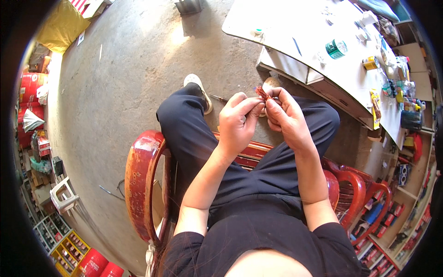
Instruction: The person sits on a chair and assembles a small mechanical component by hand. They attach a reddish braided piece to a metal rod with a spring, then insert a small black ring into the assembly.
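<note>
Over my lap, my left hand [238, 121] and my right hand [288, 119] are close together, both with pinched fingers. Between the fingertips a small bundle of reddish-brown strands [262, 93] sticks up, like a short tassel or frayed cord, with purplish tips. My right thumb and forefinger grip its base. The left thumb and forefinger are pressed together right beside it; whether they hold an end of the strands is too small to make out. On the floor beyond my left hand lies a thin, dark, pointed tool [218, 98], partly hidden by that hand.
I sit on a worn red wooden chair [138, 184]. At the right stands a white table [272, 21] with a green jar [336, 48], a yellow can [370, 63] and several bottles. A white plastic stool [63, 194] and red drums [31, 87] line the left side; shelves flank both sides.
</note>
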Demonstrator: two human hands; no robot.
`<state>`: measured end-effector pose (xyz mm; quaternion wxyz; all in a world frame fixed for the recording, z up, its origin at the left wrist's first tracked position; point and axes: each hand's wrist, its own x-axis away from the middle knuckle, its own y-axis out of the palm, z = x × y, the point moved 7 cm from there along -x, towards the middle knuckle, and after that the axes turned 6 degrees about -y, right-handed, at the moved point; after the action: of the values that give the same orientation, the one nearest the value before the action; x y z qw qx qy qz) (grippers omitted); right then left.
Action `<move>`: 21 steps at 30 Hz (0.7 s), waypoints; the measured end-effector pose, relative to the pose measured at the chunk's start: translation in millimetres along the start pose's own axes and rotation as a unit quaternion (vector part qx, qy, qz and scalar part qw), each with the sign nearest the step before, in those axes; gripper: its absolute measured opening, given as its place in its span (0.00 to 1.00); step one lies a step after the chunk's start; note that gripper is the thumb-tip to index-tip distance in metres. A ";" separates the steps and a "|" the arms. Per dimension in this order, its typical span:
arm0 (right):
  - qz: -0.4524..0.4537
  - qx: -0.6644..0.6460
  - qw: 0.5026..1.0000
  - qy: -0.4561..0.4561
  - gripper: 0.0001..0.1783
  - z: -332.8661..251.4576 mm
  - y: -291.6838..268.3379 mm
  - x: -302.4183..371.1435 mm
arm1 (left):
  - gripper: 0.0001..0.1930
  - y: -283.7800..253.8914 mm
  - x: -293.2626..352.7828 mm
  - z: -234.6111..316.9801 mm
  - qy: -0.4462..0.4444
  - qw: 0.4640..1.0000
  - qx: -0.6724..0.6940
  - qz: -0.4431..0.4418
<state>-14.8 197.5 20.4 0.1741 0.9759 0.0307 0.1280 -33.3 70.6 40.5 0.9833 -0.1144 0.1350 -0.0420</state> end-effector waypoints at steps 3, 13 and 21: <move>0.034 0.041 0.998 -0.027 0.09 -0.6 -5.0 -0.9 | 0.05 1.6 -1.1 0.5 -0.010 1.000 -0.007 -0.006; -0.086 -0.182 0.979 0.031 0.07 -1.9 5.9 0.5 | 0.10 13.3 3.0 -34.6 -0.278 0.871 0.376 -0.151; -0.111 -0.279 0.945 0.129 0.09 5.8 13.1 2.7 | 0.14 15.1 4.4 -39.1 -0.264 0.857 0.422 -0.137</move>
<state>-10.5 183.5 20.4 0.4468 0.8539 0.1243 0.2362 -39.0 76.4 -0.8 0.9203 0.2873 -0.1770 -0.1978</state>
